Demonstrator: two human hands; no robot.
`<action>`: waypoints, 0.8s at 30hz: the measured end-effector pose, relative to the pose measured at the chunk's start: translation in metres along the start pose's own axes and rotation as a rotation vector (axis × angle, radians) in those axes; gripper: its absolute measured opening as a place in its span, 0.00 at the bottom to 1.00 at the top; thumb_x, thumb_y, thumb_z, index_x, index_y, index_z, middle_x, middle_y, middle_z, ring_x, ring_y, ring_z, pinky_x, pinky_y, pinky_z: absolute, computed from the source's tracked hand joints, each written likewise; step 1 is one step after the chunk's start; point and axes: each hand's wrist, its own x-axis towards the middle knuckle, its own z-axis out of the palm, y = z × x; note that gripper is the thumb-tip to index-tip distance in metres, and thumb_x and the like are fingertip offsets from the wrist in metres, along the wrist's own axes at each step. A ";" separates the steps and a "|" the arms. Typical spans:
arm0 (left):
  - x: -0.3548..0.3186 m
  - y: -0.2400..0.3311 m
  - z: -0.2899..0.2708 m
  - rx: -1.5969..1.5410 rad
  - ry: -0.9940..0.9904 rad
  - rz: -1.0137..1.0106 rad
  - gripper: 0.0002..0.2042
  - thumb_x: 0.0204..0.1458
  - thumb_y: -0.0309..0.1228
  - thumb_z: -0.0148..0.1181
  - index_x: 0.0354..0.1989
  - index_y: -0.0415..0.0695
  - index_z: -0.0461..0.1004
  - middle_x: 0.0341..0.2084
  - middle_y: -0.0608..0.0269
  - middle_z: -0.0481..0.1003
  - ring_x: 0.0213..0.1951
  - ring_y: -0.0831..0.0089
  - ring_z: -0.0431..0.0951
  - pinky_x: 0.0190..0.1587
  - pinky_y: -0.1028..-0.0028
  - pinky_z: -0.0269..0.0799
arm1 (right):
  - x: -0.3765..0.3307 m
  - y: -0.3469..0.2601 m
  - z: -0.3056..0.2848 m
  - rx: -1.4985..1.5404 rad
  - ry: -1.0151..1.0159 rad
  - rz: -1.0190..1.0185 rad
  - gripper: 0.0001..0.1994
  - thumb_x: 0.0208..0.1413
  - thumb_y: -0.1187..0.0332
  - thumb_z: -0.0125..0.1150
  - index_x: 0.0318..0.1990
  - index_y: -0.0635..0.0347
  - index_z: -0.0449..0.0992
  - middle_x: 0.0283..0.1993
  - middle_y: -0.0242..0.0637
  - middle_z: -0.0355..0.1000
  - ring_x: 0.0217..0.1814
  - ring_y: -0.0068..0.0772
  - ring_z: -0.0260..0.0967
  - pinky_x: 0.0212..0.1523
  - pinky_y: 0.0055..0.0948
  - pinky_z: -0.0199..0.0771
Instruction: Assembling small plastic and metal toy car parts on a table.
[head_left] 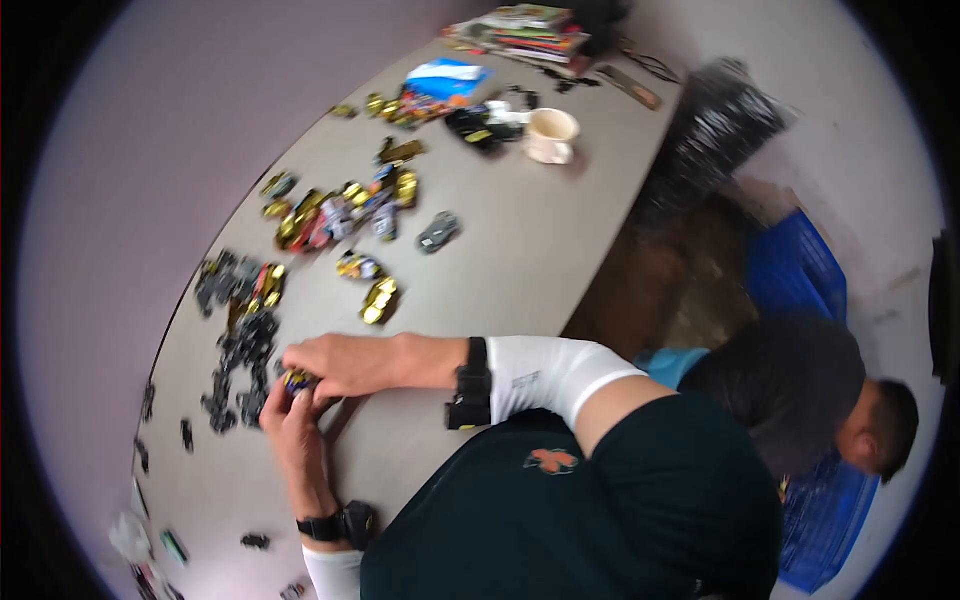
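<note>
Both hands come together over the left part of the table around a small toy car body, dark with yellow patches. My left hand pinches it from below with thumb and fingers. From the other side my right hand closes its fingers on the same piece, partly covering it. Close to them lies a pile of black and grey toy car chassis. Beyond the right hand are a shiny gold car body and a yellow patterned car body. A grey chassis lies apart from these.
A heap of gold and coloured car bodies lies farther off. Beyond it stand a white mug, a blue packet and stacked magazines. Right of the table are a black plastic bag, blue crates and a person bending.
</note>
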 end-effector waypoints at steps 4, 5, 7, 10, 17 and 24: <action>0.013 -0.007 0.006 0.031 -0.117 -0.029 0.15 0.44 0.24 0.54 0.42 0.35 0.72 0.30 0.68 0.71 0.33 0.80 0.72 0.37 0.80 0.70 | 0.001 0.011 -0.006 -0.027 0.018 -0.181 0.17 0.45 0.68 0.62 0.44 0.60 0.70 0.37 0.43 0.71 0.40 0.42 0.69 0.41 0.35 0.68; 0.012 -0.002 0.011 -0.016 -0.136 -0.044 0.15 0.45 0.25 0.55 0.43 0.35 0.72 0.29 0.67 0.69 0.34 0.79 0.72 0.37 0.78 0.73 | -0.002 0.005 -0.008 0.004 0.020 -0.035 0.17 0.42 0.70 0.61 0.42 0.60 0.70 0.37 0.44 0.70 0.41 0.46 0.69 0.42 0.37 0.68; 0.012 -0.011 0.003 -0.149 -0.192 -0.029 0.15 0.46 0.26 0.57 0.44 0.34 0.71 0.31 0.65 0.68 0.34 0.75 0.73 0.37 0.77 0.75 | -0.004 -0.004 -0.010 -0.044 0.056 -0.033 0.16 0.41 0.76 0.61 0.41 0.61 0.69 0.35 0.42 0.70 0.36 0.40 0.69 0.37 0.32 0.69; 0.005 -0.013 -0.001 -0.289 -0.116 -0.020 0.14 0.46 0.25 0.59 0.42 0.35 0.72 0.34 0.62 0.73 0.35 0.76 0.75 0.36 0.78 0.76 | -0.001 -0.010 -0.008 0.070 0.026 0.062 0.16 0.41 0.79 0.61 0.41 0.61 0.69 0.33 0.38 0.69 0.33 0.31 0.68 0.33 0.26 0.68; 0.004 -0.012 -0.007 -0.264 -0.120 -0.041 0.15 0.45 0.23 0.59 0.43 0.33 0.71 0.34 0.62 0.72 0.37 0.73 0.75 0.40 0.75 0.77 | 0.008 -0.014 -0.005 -0.059 -0.045 0.013 0.15 0.41 0.79 0.62 0.38 0.60 0.69 0.30 0.38 0.68 0.29 0.33 0.66 0.31 0.27 0.67; 0.004 -0.014 -0.003 -0.204 -0.117 0.021 0.14 0.43 0.22 0.61 0.40 0.33 0.72 0.34 0.61 0.72 0.34 0.72 0.76 0.37 0.74 0.77 | 0.005 -0.013 -0.005 -0.049 -0.082 0.132 0.14 0.40 0.79 0.63 0.37 0.61 0.70 0.31 0.40 0.69 0.32 0.35 0.68 0.32 0.28 0.67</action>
